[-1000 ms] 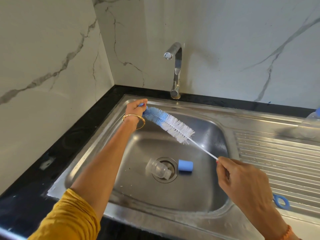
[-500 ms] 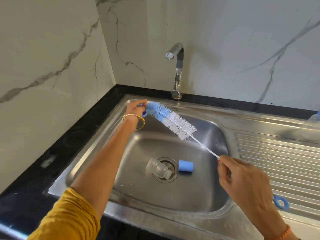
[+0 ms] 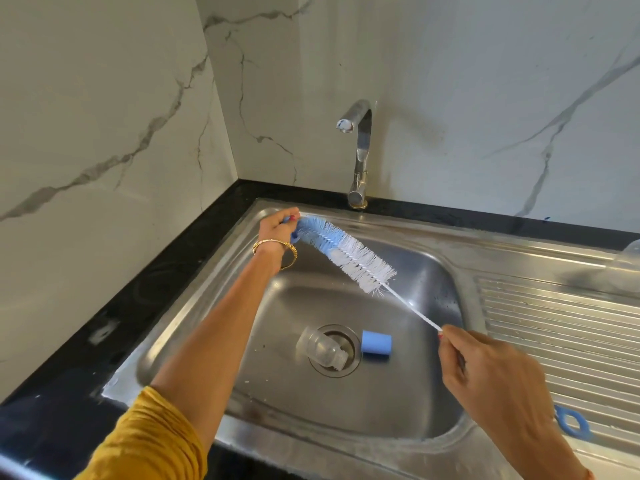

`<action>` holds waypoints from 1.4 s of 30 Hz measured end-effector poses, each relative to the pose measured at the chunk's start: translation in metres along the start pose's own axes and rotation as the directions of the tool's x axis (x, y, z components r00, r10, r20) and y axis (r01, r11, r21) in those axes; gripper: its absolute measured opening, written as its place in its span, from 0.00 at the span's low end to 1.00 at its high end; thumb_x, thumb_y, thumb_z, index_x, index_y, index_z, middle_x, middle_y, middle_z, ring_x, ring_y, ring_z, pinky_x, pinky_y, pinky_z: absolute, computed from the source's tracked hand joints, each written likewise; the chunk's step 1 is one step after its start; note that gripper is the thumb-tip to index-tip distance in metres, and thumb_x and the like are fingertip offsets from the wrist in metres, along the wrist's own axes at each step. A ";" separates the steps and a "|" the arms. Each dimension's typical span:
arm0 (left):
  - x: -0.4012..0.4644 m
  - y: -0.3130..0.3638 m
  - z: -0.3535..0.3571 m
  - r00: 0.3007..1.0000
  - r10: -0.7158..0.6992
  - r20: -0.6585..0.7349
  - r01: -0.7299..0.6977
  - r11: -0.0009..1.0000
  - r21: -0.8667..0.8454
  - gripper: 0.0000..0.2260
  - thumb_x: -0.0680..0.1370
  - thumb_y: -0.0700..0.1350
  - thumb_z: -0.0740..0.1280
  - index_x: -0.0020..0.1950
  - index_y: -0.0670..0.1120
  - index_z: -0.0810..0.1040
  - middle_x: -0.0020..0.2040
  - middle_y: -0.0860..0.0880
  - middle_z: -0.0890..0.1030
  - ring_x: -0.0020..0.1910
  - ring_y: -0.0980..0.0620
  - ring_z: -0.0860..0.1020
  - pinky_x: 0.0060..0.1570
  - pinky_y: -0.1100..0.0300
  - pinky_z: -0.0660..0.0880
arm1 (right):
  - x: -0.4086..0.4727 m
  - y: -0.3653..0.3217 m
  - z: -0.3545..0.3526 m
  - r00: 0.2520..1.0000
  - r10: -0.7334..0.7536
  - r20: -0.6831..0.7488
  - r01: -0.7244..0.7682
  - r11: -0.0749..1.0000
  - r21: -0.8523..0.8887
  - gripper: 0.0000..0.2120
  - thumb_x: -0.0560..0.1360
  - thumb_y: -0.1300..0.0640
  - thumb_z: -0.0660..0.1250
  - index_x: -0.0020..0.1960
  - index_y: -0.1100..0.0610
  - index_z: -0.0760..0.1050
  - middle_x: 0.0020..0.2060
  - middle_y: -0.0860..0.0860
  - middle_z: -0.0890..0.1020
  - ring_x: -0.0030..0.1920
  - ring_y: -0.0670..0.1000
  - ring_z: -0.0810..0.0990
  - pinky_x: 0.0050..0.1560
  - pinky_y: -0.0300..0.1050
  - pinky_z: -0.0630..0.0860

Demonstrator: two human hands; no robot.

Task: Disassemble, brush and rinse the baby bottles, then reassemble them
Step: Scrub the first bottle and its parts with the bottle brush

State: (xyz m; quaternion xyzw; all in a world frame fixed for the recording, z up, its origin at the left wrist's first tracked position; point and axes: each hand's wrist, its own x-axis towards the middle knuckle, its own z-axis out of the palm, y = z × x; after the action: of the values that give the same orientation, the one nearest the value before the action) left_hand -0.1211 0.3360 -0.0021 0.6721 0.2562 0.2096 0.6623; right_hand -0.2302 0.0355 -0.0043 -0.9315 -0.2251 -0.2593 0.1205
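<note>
Two hands on bottle brush (image 3: 346, 252), left hand (image 3: 278, 226) at tip, right hand (image 3: 491, 372) pinching stem

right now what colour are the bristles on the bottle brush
Blue nearest the left hand, white along the rest of the bottle brush; the head view shows it.

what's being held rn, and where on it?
The bottle brush, by both ends: left hand grips the blue tip end, right hand pinches the thin white handle. Nothing else is held.

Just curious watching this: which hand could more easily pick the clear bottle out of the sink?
Probably the right hand: it hangs nearer the clear bottle by the drain. The left hand is at the sink's far rim, pinching the brush tip.
</note>
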 end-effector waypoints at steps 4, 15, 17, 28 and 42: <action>0.000 0.000 -0.001 1.000 0.005 -0.012 -0.005 1.000 -0.013 0.13 0.78 0.32 0.60 0.61 0.37 0.76 0.62 0.41 0.76 0.58 0.45 0.75 0.55 0.56 0.74 | 0.000 -0.001 0.000 0.997 -0.069 -0.031 0.068 0.997 -0.034 0.16 0.71 0.57 0.55 0.28 0.58 0.73 0.18 0.52 0.72 0.15 0.59 0.68 0.17 0.38 0.62; 0.010 0.006 -0.007 0.995 0.104 0.008 -0.103 0.982 0.156 0.12 0.78 0.32 0.60 0.60 0.36 0.76 0.36 0.54 0.73 0.33 0.62 0.70 0.32 0.81 0.68 | -0.002 -0.003 -0.002 0.999 0.001 -0.042 -0.002 1.000 -0.001 0.17 0.70 0.55 0.54 0.28 0.58 0.74 0.19 0.51 0.73 0.15 0.59 0.69 0.17 0.38 0.62; 0.009 0.005 -0.008 0.999 0.031 -0.014 -0.030 0.996 0.079 0.12 0.77 0.31 0.60 0.60 0.34 0.75 0.38 0.48 0.75 0.31 0.60 0.73 0.40 0.69 0.74 | 0.000 -0.002 -0.003 0.998 0.025 -0.062 -0.024 1.000 0.020 0.14 0.70 0.57 0.56 0.29 0.58 0.75 0.19 0.52 0.73 0.15 0.59 0.69 0.17 0.38 0.62; -0.017 0.000 0.018 0.924 -0.338 0.179 0.367 0.657 -0.658 0.09 0.80 0.39 0.58 0.57 0.39 0.74 0.47 0.42 0.78 0.57 0.42 0.74 0.56 0.46 0.72 | 0.000 -0.033 0.026 0.959 0.178 0.219 -0.203 0.974 0.098 0.12 0.68 0.62 0.71 0.29 0.56 0.71 0.20 0.51 0.73 0.22 0.57 0.72 0.24 0.41 0.60; -0.042 0.003 0.040 0.886 -0.402 0.232 0.450 0.619 -0.644 0.08 0.80 0.37 0.58 0.43 0.41 0.74 0.56 0.43 0.81 0.65 0.45 0.72 0.49 0.47 0.74 | 0.029 -0.042 0.031 0.880 0.267 0.393 -0.323 0.943 0.083 0.17 0.76 0.56 0.59 0.30 0.53 0.58 0.22 0.46 0.61 0.25 0.49 0.60 0.25 0.38 0.50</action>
State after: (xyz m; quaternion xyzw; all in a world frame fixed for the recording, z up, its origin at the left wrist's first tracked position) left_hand -0.1284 0.2783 0.0021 0.3073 0.2912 0.1039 0.9000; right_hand -0.2147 0.0931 -0.0103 -0.9757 -0.1174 -0.0370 0.1812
